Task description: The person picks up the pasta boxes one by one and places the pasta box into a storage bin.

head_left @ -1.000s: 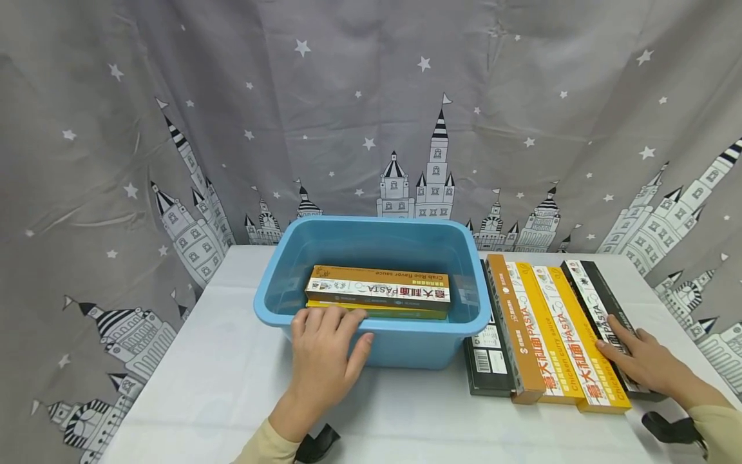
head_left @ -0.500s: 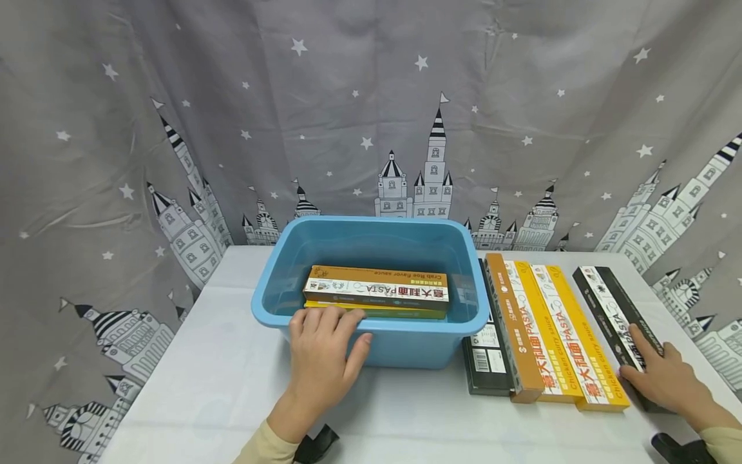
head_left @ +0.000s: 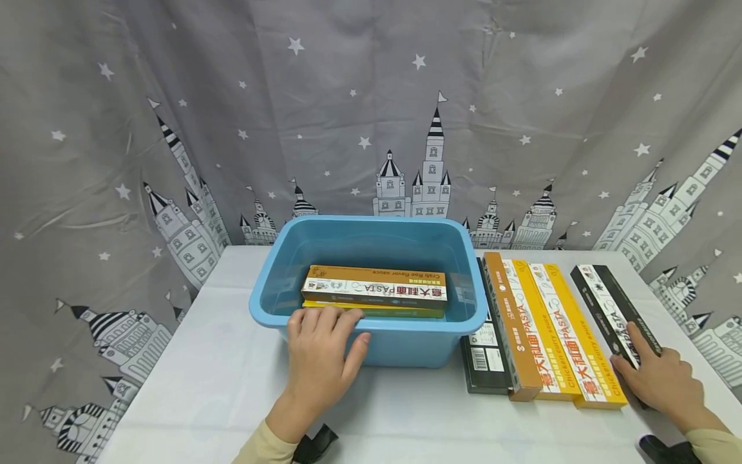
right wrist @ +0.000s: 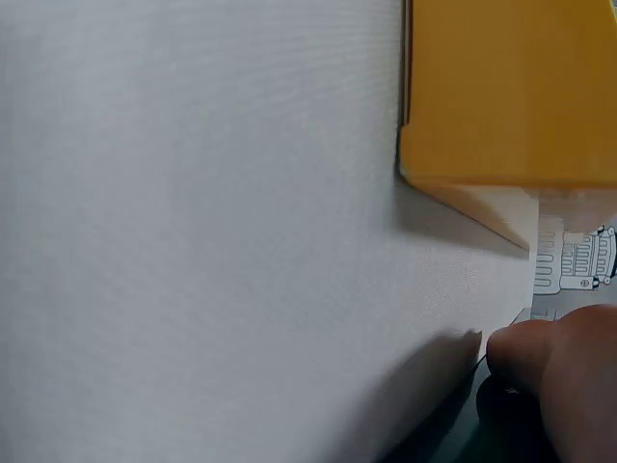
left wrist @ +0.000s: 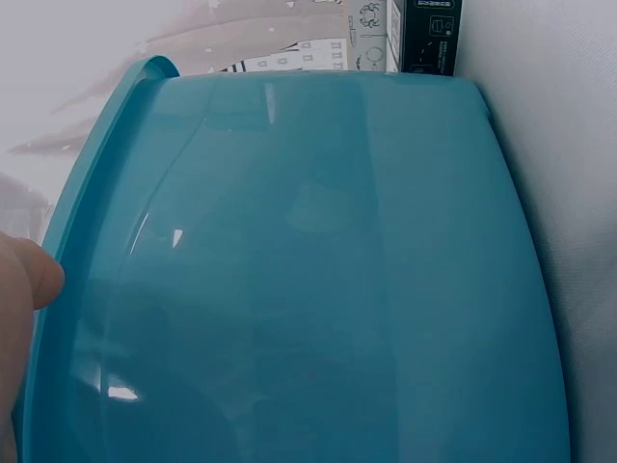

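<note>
My left hand [head_left: 317, 361] grips the front rim of a blue plastic tub [head_left: 406, 348], its fingers over the edge and thumb against the outside wall. The left wrist view shows the thumb [left wrist: 24, 289] by the rim. Inside the tub, a brown pasta box [head_left: 375, 283] lies on a yellow-and-green one [head_left: 377, 310]. At the far right, my right hand [head_left: 663, 380] holds the near half of a black pasta box [head_left: 608, 309] flat on the table, index finger along its top and thumb at its left side. The hand hides the box's near end.
Left of the held box, side by side, lie two yellow pasta boxes [head_left: 580, 335], a brown one [head_left: 516, 328] and a black one [head_left: 487, 370] with a barcode, which is close against the tub. A grey castle-print curtain [head_left: 324, 148] hangs behind the white table [head_left: 191, 386].
The right hand and the black box have shifted right, opening a gap beside the yellow boxes. Over the last half second the hand has moved slightly left. The left hand stays on the rim.
</note>
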`<state>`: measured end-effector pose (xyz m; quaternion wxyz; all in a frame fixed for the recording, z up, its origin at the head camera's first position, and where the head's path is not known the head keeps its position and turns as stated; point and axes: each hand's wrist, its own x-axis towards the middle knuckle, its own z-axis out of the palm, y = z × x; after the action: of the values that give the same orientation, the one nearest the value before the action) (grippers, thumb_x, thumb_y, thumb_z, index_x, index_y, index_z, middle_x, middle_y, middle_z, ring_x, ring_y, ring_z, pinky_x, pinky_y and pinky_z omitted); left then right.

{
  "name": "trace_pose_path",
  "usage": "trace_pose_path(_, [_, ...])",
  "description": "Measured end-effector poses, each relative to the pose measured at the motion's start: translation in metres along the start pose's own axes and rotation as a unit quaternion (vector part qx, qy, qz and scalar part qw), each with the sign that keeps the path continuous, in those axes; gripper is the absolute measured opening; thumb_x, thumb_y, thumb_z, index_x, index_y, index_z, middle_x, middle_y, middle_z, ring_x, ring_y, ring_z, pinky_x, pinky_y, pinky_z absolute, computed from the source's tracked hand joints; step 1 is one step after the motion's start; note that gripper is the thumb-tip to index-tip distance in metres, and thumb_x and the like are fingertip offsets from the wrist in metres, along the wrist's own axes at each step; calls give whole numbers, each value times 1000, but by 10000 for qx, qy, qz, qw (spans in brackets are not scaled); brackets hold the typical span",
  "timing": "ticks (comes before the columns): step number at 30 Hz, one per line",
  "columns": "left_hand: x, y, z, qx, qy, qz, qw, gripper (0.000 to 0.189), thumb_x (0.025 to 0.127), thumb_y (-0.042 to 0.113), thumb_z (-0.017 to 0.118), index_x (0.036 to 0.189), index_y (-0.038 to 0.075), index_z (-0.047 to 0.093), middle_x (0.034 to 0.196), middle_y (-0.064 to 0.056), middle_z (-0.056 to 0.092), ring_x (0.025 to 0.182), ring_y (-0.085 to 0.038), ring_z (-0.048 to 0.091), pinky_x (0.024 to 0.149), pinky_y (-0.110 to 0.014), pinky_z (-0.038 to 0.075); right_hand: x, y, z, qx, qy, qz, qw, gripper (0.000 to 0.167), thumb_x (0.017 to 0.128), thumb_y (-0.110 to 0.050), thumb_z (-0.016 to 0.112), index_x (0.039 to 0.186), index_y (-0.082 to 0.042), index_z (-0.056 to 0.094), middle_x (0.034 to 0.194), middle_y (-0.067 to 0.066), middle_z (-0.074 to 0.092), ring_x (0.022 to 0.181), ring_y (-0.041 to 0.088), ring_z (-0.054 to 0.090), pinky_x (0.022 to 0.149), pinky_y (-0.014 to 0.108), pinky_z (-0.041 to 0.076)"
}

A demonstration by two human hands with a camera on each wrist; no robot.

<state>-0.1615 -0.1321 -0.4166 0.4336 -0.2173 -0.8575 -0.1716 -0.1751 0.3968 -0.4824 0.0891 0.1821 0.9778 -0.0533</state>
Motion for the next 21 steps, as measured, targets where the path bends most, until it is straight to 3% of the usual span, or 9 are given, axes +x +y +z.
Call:
trace_pose_path(7, [0, 0, 1, -24, -44, -21, 10000, 47, 108, 44, 38, 104, 12, 72, 88, -5, 61, 82, -24, 48, 89, -49, 34, -1, -1, 0, -43, 88, -19, 10000, 86, 101, -37, 51, 158, -1, -2, 116, 56, 34, 100, 67, 50, 82, 70, 49])
trace_pose_path(15, [-1, 0, 1, -61, -35, -31, 10000, 47, 108, 44, 38, 104, 12, 72, 88, -6, 62, 83, -25, 48, 89, -50, 33, 2, 1, -3, 288, -147, 220, 9992, 92, 100, -42, 52, 157, -1, -8, 120, 54, 19, 101, 70, 45, 86, 75, 44])
trace_pose_path(21, [0, -1, 1, -48, 32, 1, 10000, 48, 108, 45, 37, 104, 12, 72, 87, -5, 61, 81, -25, 47, 89, -49, 34, 3, 4, -1, 156, -245, -72, 9996, 91, 102, -46, 49, 156, -1, -8, 111, 57, 32, 94, 66, 52, 78, 71, 49])
